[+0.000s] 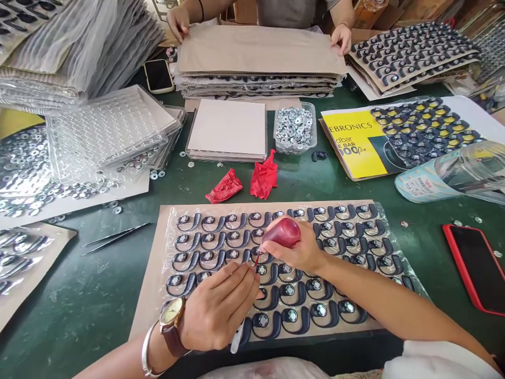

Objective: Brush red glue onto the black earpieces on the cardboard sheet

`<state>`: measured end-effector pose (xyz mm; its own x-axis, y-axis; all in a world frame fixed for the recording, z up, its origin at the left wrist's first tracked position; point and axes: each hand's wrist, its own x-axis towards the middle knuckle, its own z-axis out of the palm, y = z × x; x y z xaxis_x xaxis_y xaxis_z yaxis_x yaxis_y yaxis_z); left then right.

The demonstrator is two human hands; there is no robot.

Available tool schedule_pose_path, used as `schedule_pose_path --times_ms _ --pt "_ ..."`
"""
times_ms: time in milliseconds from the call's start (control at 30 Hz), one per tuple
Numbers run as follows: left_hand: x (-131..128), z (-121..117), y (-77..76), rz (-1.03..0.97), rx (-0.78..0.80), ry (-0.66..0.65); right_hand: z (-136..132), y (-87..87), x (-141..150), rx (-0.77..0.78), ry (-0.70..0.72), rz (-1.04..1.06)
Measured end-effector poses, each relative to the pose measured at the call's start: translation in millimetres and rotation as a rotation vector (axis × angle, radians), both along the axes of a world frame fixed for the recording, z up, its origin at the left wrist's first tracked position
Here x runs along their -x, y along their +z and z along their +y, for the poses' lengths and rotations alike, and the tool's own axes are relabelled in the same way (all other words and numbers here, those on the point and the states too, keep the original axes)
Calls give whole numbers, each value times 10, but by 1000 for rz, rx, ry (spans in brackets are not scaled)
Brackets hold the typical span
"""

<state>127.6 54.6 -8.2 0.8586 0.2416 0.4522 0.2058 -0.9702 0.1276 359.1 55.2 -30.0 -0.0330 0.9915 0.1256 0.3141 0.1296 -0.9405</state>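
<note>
My right hand is wrapped round a small red squeeze bottle, tilted with its thin red nozzle pointing down at my left hand's fingertips. My left hand, with its fingers closed together, holds a slim silver tool; its flat end shows below the palm and its tip is hidden. Both hands are over a brown sheet under clear film. On it lie rows of dark hook-shaped parts with round, shiny metal centres. My hands and right forearm cover some of them.
Tweezers lie left of the sheet. Red scraps, a tub of metal discs and a white-topped stack stand beyond it. A jar and red-edged phone are right. Opposite, another person's hands hold stacked sheets.
</note>
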Motion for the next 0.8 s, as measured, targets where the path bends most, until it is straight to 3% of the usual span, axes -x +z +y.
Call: schedule_pose_path --times_ms 467,800 --pt "-25 13 13 -21 18 13 -5 -43 4 -107 -62 -39" --pt "-32 46 34 -27 22 12 15 3 -24 -44 -130 -41"
